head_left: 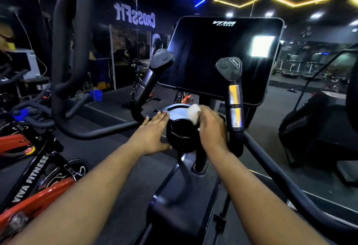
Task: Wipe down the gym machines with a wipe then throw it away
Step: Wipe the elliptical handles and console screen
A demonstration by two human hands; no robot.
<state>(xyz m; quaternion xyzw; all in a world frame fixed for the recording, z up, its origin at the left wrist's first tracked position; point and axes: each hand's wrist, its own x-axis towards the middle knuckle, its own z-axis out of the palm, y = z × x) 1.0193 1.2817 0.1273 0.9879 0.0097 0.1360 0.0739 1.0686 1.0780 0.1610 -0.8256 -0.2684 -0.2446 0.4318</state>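
A black elliptical machine stands in front of me, its dark console screen point(222, 56) at centre and a round cup holder point(181, 130) below it. My right hand point(211, 128) is closed on a crumpled white wipe point(193, 113), pressed at the tray just behind the cup holder. My left hand point(153, 134) lies flat with fingers spread against the left side of the cup holder and tray. Two short grips with silver sensor pads rise beside the console, the left grip point(153, 74) and the right grip point(233, 93).
A long black moving handlebar point(64, 51) curves up at left. A red and black exercise bike point(33, 177) stands at lower left. Another dark machine point(310, 128) sits at right. A mirror wall behind reflects ceiling lights and more equipment.
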